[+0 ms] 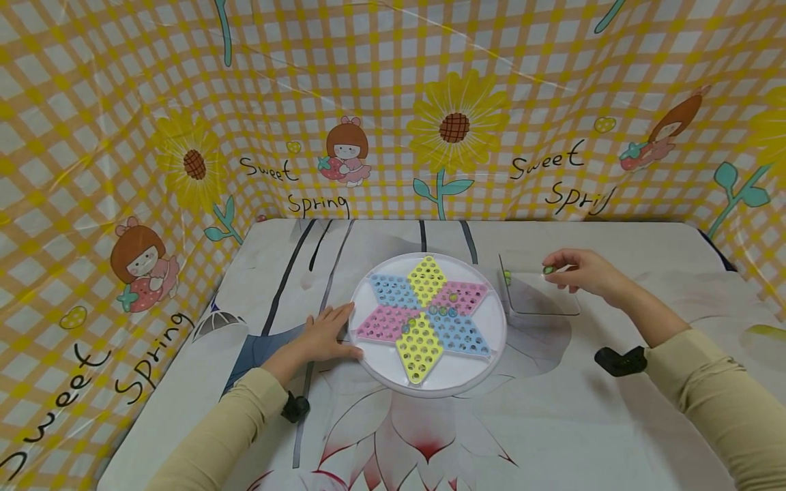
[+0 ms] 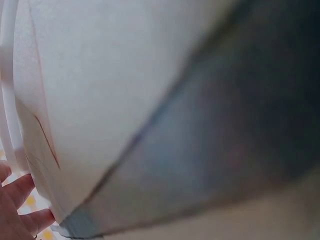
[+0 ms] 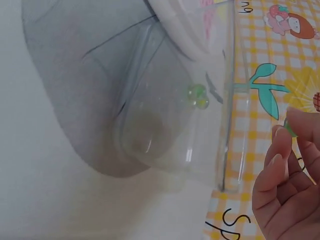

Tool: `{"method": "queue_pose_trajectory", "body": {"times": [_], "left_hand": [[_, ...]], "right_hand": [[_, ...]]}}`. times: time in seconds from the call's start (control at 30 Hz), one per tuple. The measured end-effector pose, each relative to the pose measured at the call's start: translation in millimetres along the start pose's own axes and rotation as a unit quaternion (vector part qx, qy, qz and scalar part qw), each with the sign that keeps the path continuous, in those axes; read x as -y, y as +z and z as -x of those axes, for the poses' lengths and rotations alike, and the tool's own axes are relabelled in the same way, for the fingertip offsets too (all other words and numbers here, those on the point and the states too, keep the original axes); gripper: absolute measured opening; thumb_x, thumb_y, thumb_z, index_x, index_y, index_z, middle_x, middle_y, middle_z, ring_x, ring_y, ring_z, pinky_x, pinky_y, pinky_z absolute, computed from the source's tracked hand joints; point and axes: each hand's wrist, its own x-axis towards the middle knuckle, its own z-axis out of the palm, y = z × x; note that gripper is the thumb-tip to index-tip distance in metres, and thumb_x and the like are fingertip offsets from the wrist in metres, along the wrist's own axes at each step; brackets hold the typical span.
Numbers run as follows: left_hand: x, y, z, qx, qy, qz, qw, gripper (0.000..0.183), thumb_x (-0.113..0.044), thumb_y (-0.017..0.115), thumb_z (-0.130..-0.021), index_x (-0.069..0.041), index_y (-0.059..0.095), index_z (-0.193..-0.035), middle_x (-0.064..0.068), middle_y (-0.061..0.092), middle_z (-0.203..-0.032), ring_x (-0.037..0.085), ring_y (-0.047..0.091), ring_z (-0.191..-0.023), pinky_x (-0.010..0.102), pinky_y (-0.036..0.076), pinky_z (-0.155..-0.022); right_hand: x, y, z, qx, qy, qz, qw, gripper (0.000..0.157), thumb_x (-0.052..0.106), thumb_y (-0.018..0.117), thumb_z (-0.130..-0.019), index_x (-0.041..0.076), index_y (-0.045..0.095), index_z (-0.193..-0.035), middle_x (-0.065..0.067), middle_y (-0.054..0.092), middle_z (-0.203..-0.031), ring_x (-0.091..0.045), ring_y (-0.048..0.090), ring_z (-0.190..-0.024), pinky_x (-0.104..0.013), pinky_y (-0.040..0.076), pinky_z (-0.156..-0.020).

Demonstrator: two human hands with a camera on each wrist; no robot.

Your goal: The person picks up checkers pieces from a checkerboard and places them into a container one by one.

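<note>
A round white Chinese checkers board [image 1: 457, 372] carries a star of pink, blue and yellow points. Several glass marbles [image 1: 443, 310] sit in its holes, mostly near the centre. My left hand [image 1: 325, 334] touches the board's left rim, fingers extended; the left wrist view catches only part of that hand [image 2: 22, 205]. Above a clear plastic box [image 1: 543, 314], right of the board, my right hand [image 1: 577, 271] pinches a green marble [image 1: 548, 270] between thumb and fingers. Inside the box [image 3: 135, 90], a few green and yellowish marbles [image 3: 198, 96] lie together.
The table [image 1: 552, 423] has a printed cover with lotus petals and dark lines. A yellow checked cloth [image 1: 393, 82] with sunflowers hangs at the back and left. Dark wrist cameras [image 1: 620, 361] are strapped to both wrists.
</note>
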Motion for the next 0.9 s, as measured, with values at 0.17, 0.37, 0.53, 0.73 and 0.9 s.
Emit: {"method": "queue_pose_trajectory", "body": {"times": [0.17, 0.37, 0.53, 0.73, 0.9], "left_hand": [[-1.3, -0.9, -0.4, 0.0, -0.002, 0.002, 1.0, 0.098, -0.052, 0.069, -0.074, -0.01, 0.018, -0.147, 0.014, 0.022, -0.15, 0.042, 0.011, -0.137, 0.068, 0.006, -0.102], [-1.3, -0.7, -0.2, 0.002, -0.003, 0.002, 1.0, 0.098, -0.052, 0.069, -0.074, -0.011, 0.017, -0.147, 0.013, 0.021, -0.151, 0.042, 0.011, -0.137, 0.067, 0.006, -0.102], [-0.4, 0.1, 0.5, 0.002, -0.005, 0.003, 1.0, 0.098, -0.052, 0.069, -0.074, -0.011, 0.017, -0.147, 0.013, 0.021, -0.15, 0.042, 0.01, -0.137, 0.067, 0.006, -0.102], [-0.9, 0.0, 0.4, 0.003, -0.005, 0.001, 1.0, 0.098, -0.052, 0.068, -0.074, -0.011, 0.017, -0.147, 0.013, 0.022, -0.15, 0.041, 0.01, -0.137, 0.067, 0.006, -0.102], [-1.7, -0.9, 0.1, 0.004, -0.003, -0.001, 1.0, 0.098, -0.052, 0.068, -0.074, -0.011, 0.017, -0.147, 0.013, 0.021, -0.15, 0.042, 0.01, -0.137, 0.067, 0.006, -0.102]], "right_hand": [[-4.8, -0.8, 2.1, -0.008, 0.002, 0.011, 1.0, 0.039, 0.022, 0.058, -0.09, -0.005, 0.049, -0.117, -0.019, 0.053, -0.109, -0.015, 0.056, -0.075, -0.028, 0.048, -0.063], [-7.6, -1.8, 3.1, -0.014, -0.001, 0.013, 1.0, 0.039, 0.021, 0.057, -0.091, -0.006, 0.049, -0.117, -0.017, 0.054, -0.105, -0.016, 0.057, -0.075, -0.028, 0.047, -0.062], [-5.1, -2.7, 4.4, -0.014, -0.001, 0.011, 1.0, 0.043, 0.025, 0.057, -0.091, -0.007, 0.048, -0.119, -0.014, 0.055, -0.102, -0.016, 0.057, -0.075, -0.027, 0.048, -0.062], [3.1, -3.4, 5.9, -0.017, -0.005, 0.016, 1.0, 0.045, 0.027, 0.057, -0.091, -0.005, 0.047, -0.12, -0.018, 0.054, -0.106, -0.014, 0.056, -0.075, -0.027, 0.048, -0.062], [13.1, -0.6, 5.9, -0.015, -0.007, 0.02, 1.0, 0.051, 0.03, 0.058, -0.09, -0.004, 0.043, -0.125, -0.021, 0.054, -0.11, -0.017, 0.057, -0.077, -0.027, 0.048, -0.063]]}}
